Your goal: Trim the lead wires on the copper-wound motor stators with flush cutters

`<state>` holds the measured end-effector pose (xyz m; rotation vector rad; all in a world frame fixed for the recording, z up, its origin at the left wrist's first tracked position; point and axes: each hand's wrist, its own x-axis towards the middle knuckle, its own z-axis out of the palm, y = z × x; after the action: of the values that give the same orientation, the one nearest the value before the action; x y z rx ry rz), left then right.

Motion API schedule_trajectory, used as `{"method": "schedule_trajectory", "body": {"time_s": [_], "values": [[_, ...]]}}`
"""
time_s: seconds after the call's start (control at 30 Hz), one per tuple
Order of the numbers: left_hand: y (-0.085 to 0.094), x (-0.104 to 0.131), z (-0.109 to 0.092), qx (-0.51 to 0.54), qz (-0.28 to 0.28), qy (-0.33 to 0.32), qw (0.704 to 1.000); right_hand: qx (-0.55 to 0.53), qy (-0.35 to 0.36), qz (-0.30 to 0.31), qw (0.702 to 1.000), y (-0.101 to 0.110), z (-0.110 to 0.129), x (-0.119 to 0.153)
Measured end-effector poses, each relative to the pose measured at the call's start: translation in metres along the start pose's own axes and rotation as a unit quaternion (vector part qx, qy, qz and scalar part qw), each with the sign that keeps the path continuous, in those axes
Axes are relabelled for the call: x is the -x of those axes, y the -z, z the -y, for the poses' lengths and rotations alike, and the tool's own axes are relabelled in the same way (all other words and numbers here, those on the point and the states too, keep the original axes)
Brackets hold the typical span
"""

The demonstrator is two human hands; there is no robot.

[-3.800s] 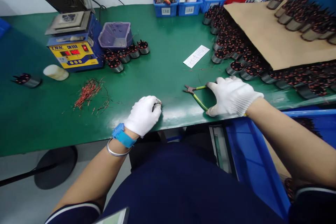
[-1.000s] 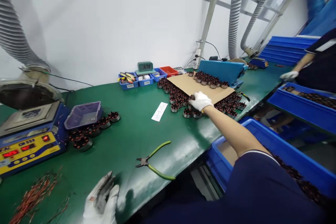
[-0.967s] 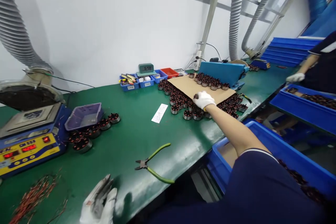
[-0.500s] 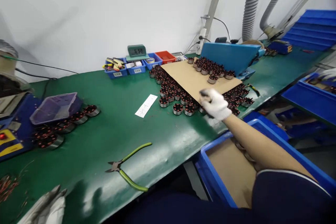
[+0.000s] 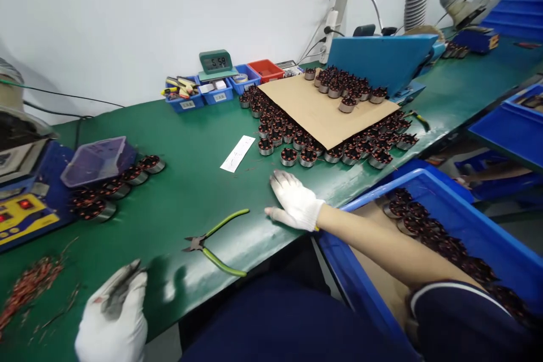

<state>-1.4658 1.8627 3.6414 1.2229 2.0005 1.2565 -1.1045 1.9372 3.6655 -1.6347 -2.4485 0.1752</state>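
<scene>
My right hand (image 5: 294, 202), in a white glove, hovers low over or rests on the green table's front edge, fingers apart and nothing in it. Left of it lie green-handled cutters (image 5: 216, 242) with their handles spread. My left hand (image 5: 115, 311), also gloved, is at the lower left with its fingers curled together; whether anything is between them is hidden. Many wound motor cores (image 5: 289, 156) stand around and under a cardboard sheet (image 5: 292, 103), and more cores (image 5: 348, 103) sit on top of it. A white paper strip (image 5: 237, 153) lies left of the cores.
Cut copper wire bits (image 5: 31, 284) lie at the left, near a purple tray (image 5: 99, 163) and a blue-yellow device (image 5: 31, 212). At the right below the table is a blue crate (image 5: 479, 215) with cores. Small bins (image 5: 185, 103) and a clock (image 5: 215, 61) line the wall.
My right hand has left the cardboard's front corner, moved left and toward me, and opened. My left hand has come further into view. The camera view has shifted slightly.
</scene>
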Motion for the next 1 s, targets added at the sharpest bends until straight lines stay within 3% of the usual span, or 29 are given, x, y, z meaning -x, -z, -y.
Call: {"method": "schedule_trajectory", "body": {"time_s": [0.13, 0.23, 0.3, 0.43, 0.53, 0.63, 0.77, 0.9, 1.0], "values": [[-0.003, 0.007, -0.015, 0.044, -0.026, 0.002, 0.999, 0.018, -0.070, 0.000, 0.997, -0.011, 0.006, -0.048], [-0.004, 0.007, -0.011, 0.067, -0.019, -0.018, 0.997, 0.003, -0.052, 0.017, 0.998, -0.012, 0.013, -0.071], [-0.003, 0.007, -0.006, 0.075, -0.005, -0.026, 0.997, -0.005, -0.026, 0.022, 0.999, -0.012, 0.016, -0.081], [-0.001, 0.007, 0.003, 0.081, 0.031, -0.036, 0.996, -0.004, -0.070, 0.000, 0.998, -0.014, 0.018, -0.096], [-0.001, 0.008, 0.006, 0.089, 0.050, -0.046, 0.994, -0.013, -0.049, 0.013, 0.999, -0.014, 0.022, -0.105], [-0.001, 0.009, 0.006, 0.096, 0.044, -0.045, 0.993, -0.017, -0.032, 0.018, 0.999, -0.014, 0.026, -0.116], [-0.002, 0.010, 0.004, 0.104, 0.043, -0.033, 0.993, 0.004, -0.078, -0.007, 0.997, -0.021, 0.035, -0.135], [-0.001, 0.009, 0.005, 0.104, 0.054, -0.031, 0.993, 0.003, 0.009, 0.010, 1.000, -0.031, 0.063, -0.145], [0.000, 0.009, 0.008, 0.104, 0.052, -0.025, 0.993, -0.007, 0.063, 0.011, 0.998, -0.031, 0.074, -0.134]]}}
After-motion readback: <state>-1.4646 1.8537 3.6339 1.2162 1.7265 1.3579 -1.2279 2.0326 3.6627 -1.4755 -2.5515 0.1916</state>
